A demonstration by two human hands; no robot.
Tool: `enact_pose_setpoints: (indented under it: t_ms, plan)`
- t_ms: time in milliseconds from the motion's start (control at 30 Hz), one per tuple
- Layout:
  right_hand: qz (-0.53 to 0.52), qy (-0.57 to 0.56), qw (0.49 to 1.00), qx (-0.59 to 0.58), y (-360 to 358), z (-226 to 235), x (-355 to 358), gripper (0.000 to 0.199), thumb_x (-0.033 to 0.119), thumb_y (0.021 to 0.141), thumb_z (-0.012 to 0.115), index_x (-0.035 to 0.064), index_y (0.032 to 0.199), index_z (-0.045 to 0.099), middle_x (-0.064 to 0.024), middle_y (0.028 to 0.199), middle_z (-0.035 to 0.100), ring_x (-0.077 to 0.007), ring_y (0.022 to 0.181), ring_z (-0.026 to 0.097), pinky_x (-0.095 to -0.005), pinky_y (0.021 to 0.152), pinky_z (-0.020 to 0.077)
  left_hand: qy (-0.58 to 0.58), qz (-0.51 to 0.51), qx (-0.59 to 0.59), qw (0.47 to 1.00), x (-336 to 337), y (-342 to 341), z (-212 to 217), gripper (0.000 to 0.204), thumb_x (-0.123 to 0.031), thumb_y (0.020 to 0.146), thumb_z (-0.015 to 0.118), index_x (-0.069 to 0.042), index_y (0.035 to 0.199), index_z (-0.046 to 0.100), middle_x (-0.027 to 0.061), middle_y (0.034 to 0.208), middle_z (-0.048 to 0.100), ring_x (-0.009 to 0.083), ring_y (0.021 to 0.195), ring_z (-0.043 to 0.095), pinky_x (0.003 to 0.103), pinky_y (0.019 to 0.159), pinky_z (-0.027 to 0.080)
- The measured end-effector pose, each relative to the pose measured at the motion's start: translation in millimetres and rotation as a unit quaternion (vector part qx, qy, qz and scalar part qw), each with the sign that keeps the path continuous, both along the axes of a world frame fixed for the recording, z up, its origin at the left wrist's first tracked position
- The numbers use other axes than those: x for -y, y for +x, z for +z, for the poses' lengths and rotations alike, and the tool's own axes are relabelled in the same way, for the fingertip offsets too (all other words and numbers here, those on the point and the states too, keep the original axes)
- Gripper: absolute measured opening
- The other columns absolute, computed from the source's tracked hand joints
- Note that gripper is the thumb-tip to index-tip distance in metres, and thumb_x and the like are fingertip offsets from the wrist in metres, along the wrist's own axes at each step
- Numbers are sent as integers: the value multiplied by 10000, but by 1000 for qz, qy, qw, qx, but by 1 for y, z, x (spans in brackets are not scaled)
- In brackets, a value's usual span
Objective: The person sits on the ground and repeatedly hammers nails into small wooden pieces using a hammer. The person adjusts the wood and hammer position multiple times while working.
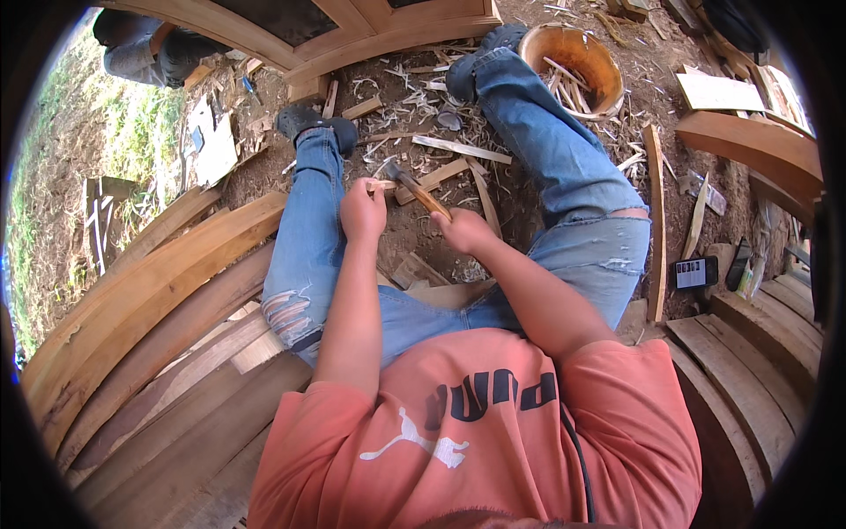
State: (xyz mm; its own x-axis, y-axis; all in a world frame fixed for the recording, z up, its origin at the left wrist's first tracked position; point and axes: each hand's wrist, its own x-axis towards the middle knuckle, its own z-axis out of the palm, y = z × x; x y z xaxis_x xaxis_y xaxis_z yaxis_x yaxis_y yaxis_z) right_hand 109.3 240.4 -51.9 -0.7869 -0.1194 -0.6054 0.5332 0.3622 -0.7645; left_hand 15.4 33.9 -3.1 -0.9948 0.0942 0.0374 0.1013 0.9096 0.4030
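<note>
My right hand (464, 231) is closed round the wooden handle of a hammer (426, 196). The hammer's dark metal head points up and left, close beside my left hand (361, 210). Pinched in my left fingers is a small pale piece of wood (382, 184), its far end right by the hammer head. Whether the two touch, I cannot tell. Both hands are held between my spread knees, above ground strewn with shavings. Just beyond them lie a wooden strip (433, 181) and a paler strip (462, 149).
A round bucket (606, 66) with wood scraps stands beyond my right foot. Across the far side is a wooden frame (379, 40). Curved planks (167, 264) are stacked at my left, more boards (740, 379) at my right. A phone (696, 273) lies right of my knee. Another person's legs (163, 57) show far left.
</note>
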Motion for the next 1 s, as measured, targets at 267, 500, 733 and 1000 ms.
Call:
enact_pose_setpoints:
  t_ms: [267,500,733,1000]
  plan:
    - [-56,-82,995,-20,-3,18,0,681,605,1067,482,-34,1159,698,-227,1013,741,-321,910,711,-475,852,537,-37,-17,-20,999,-1,-6,-3,219,-259,981,699,-68,1088,713,212,971,756,457,906,712,536,775,560]
    - [-30,-47,998,-26,1,-1,4,745,644,1042,454,-37,1108,748,-319,1118,724,-490,1085,688,-525,967,523,-58,-67,31,996,-5,-5,14,188,-190,986,703,-71,1131,716,186,1054,769,396,974,738,464,819,573]
    - [30,26,999,20,8,-24,10,726,578,1078,397,-48,1098,765,-308,1147,725,-480,1116,686,-524,1015,520,-4,-59,50,997,12,-12,-12,245,-192,1007,693,-22,1184,701,194,1064,759,328,961,752,411,831,576]
    - [15,9,1000,10,3,-14,9,646,540,1057,469,-23,1055,785,-262,1098,753,-421,1073,720,-503,959,547,-17,-33,78,996,16,-11,-8,238,-166,1013,700,-1,1183,687,142,1004,762,228,879,759,356,774,582]
